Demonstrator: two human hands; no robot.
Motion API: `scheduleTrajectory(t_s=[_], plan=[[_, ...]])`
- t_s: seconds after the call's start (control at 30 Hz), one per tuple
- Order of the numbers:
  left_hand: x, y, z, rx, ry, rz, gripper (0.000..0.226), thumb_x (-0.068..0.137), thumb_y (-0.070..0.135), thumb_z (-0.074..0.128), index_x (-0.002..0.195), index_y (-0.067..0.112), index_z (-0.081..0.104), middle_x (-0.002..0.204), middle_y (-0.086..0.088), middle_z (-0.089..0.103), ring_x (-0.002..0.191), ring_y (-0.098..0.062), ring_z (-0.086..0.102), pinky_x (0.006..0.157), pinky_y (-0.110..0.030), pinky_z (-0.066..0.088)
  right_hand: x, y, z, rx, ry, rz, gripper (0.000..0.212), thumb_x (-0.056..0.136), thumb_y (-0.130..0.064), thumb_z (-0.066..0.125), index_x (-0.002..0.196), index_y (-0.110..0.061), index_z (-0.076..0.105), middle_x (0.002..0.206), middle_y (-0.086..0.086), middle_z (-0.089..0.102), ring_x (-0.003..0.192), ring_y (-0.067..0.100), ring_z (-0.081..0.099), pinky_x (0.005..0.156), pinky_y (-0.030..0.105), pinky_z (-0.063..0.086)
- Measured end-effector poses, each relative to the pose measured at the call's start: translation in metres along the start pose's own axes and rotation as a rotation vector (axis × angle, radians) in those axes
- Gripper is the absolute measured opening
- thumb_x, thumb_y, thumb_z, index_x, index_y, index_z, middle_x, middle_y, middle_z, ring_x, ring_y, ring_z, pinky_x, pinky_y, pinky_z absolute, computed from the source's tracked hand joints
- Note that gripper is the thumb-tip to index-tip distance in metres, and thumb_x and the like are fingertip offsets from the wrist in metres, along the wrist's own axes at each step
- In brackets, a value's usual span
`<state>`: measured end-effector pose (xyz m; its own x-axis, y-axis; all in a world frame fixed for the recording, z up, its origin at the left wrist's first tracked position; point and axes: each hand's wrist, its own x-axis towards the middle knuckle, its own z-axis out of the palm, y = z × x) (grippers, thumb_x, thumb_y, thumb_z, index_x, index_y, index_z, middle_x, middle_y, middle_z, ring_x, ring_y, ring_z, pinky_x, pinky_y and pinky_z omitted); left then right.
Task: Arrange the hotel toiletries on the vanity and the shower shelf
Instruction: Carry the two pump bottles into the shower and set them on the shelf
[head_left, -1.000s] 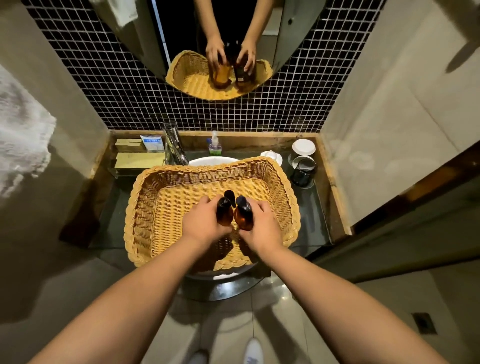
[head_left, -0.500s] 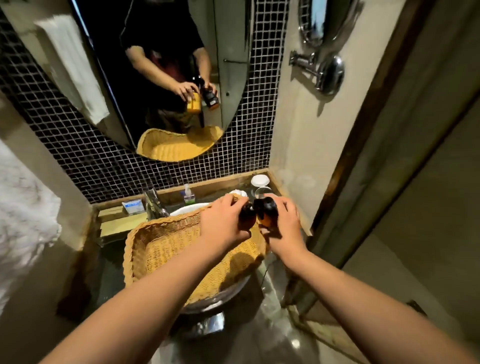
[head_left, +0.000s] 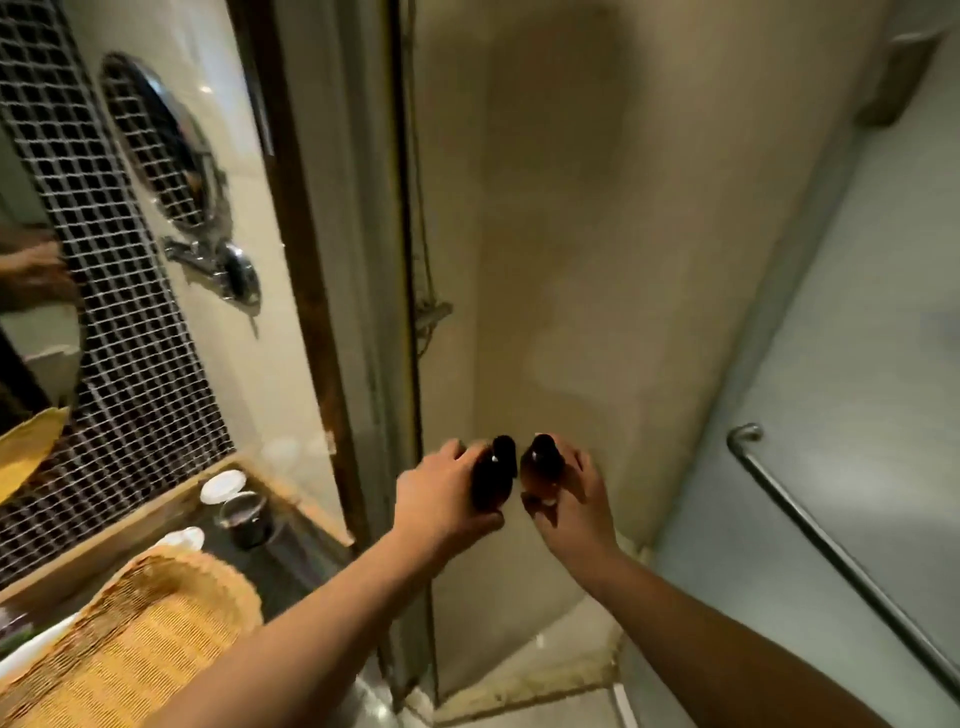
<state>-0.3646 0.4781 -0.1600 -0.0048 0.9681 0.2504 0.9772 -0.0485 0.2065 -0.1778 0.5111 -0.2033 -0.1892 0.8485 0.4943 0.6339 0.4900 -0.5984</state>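
- Far left: wicker basket (head_left: 130, 639) sits on the vanity (head_left: 296, 556). A glass tumbler (head_left: 244, 512) and a white lid (head_left: 222, 486) stand beyond it by the corner. None of these matter for this step.
- Shower frame (head_left: 322, 312): the left forearm crosses its dark upright. Judgement: keep the elbow off the glass edge while reaching in.
- Left hand (head_left: 441, 499): fingers curled round a dark pump bottle (head_left: 493, 478), held upright in the air in front of the beige shower wall (head_left: 571, 260).
- Right hand (head_left: 571, 499): wrapped round an amber pump bottle (head_left: 540, 467), just beside the dark one, with a narrow gap between the pump heads.
- Step, as judged: carrying both bottles to the shower shelf. The shelf is not clearly in view.
- Advice: keep both bottles upright. Set one down at a time, so neither knocks the other. Seat each base flat before letting go, with the nozzle facing outward.
- Right: grab bar (head_left: 831, 561) on the pale panel, well apart from the hands. No obstruction expected.
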Motion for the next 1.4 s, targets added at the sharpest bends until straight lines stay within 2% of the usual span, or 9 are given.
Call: scheduleTrajectory(t_s=[0.07, 0.13, 0.23, 0.4, 0.6, 0.8, 0.9, 1.23, 1.4], plan=[[0.026, 0.036, 0.011, 0.008, -0.003, 0.064, 0.073, 0.056, 0.06, 0.071, 0.122, 0.043, 0.042, 0.096, 0.011, 0.055, 0.076, -0.012, 0.056, 0.05, -0.023, 0.039, 0.009, 0.034, -0.027, -0.061, 0.053, -0.004, 0.056, 0.075, -0.004, 0.079, 0.126, -0.019, 0.062, 0.13, 0.005, 0.05, 0.119, 0.02, 0.049, 0.099, 0.018, 0.035], [0.056, 0.066, 0.024, 0.026, 0.0, 0.114, 0.072, 0.057, 0.06, 0.067, 0.122, 0.043, 0.043, 0.097, 0.012, 0.056, 0.074, -0.011, 0.053, 0.049, -0.021, 0.03, 0.024, 0.069, -0.048, -0.045, 0.138, 0.078, 0.068, 0.07, -0.003, 0.081, 0.13, -0.022, 0.057, 0.125, 0.001, 0.049, 0.11, 0.018, 0.053, 0.092, 0.02, 0.041], [0.102, 0.095, 0.041, 0.009, 0.002, 0.156, 0.07, 0.062, 0.057, 0.069, 0.124, 0.043, 0.04, 0.103, 0.011, 0.059, 0.077, -0.011, 0.053, 0.053, -0.023, 0.033, 0.053, 0.118, -0.064, -0.035, 0.187, 0.165, 0.083, 0.065, -0.001, 0.083, 0.135, -0.031, 0.05, 0.123, -0.002, 0.049, 0.108, 0.017, 0.054, 0.09, 0.02, 0.044], [0.165, 0.116, 0.066, -0.017, 0.033, 0.157, 0.074, 0.069, 0.05, 0.074, 0.136, 0.041, 0.043, 0.116, 0.008, 0.058, 0.094, -0.017, 0.06, 0.069, -0.029, 0.041, 0.116, 0.178, -0.063, -0.042, 0.171, 0.199, 0.084, 0.068, -0.003, 0.084, 0.135, -0.035, 0.045, 0.126, 0.001, 0.048, 0.11, 0.024, 0.054, 0.092, 0.04, 0.054], [0.233, 0.095, 0.093, -0.019, 0.05, 0.042, 0.074, 0.072, 0.046, 0.072, 0.14, 0.039, 0.044, 0.124, 0.009, 0.059, 0.098, -0.017, 0.062, 0.079, -0.032, 0.051, 0.196, 0.207, -0.024, 0.01, 0.118, 0.139, 0.08, 0.067, -0.007, 0.085, 0.133, -0.034, 0.048, 0.123, -0.004, 0.049, 0.107, 0.019, 0.055, 0.089, 0.027, 0.049], [0.316, 0.056, 0.116, -0.145, 0.083, -0.206, 0.076, 0.069, 0.04, 0.077, 0.138, 0.048, 0.045, 0.131, 0.016, 0.054, 0.101, -0.016, 0.063, 0.068, -0.026, 0.044, 0.287, 0.227, 0.025, 0.057, 0.08, 0.08, 0.083, 0.064, -0.01, 0.088, 0.132, -0.038, 0.049, 0.124, -0.008, 0.051, 0.109, 0.013, 0.055, 0.089, 0.019, 0.044], [0.362, 0.035, 0.125, -0.234, 0.134, -0.233, 0.079, 0.065, 0.034, 0.083, 0.137, 0.041, 0.051, 0.129, 0.012, 0.057, 0.103, -0.018, 0.064, 0.074, -0.029, 0.051, 0.33, 0.231, 0.038, 0.06, 0.069, 0.031, 0.085, 0.065, -0.009, 0.088, 0.135, -0.039, 0.049, 0.126, -0.007, 0.051, 0.11, 0.009, 0.052, 0.089, 0.016, 0.042], [0.467, -0.016, 0.104, -0.29, 0.366, -0.414, 0.072, 0.068, 0.021, 0.077, 0.133, 0.04, 0.055, 0.13, 0.015, 0.054, 0.102, -0.017, 0.064, 0.068, -0.027, 0.048, 0.47, 0.213, 0.093, 0.112, 0.032, -0.094, 0.076, 0.067, -0.005, 0.084, 0.133, -0.03, 0.056, 0.126, -0.006, 0.052, 0.114, 0.013, 0.054, 0.096, 0.019, 0.042], [0.5, -0.06, 0.087, -0.246, 0.419, -0.51, 0.076, 0.071, 0.019, 0.077, 0.138, 0.043, 0.05, 0.136, 0.015, 0.05, 0.112, -0.018, 0.059, 0.075, -0.032, 0.051, 0.523, 0.184, 0.141, 0.202, -0.039, -0.177, 0.075, 0.069, -0.005, 0.083, 0.133, -0.031, 0.054, 0.128, -0.009, 0.049, 0.119, 0.009, 0.049, 0.103, 0.021, 0.042]])
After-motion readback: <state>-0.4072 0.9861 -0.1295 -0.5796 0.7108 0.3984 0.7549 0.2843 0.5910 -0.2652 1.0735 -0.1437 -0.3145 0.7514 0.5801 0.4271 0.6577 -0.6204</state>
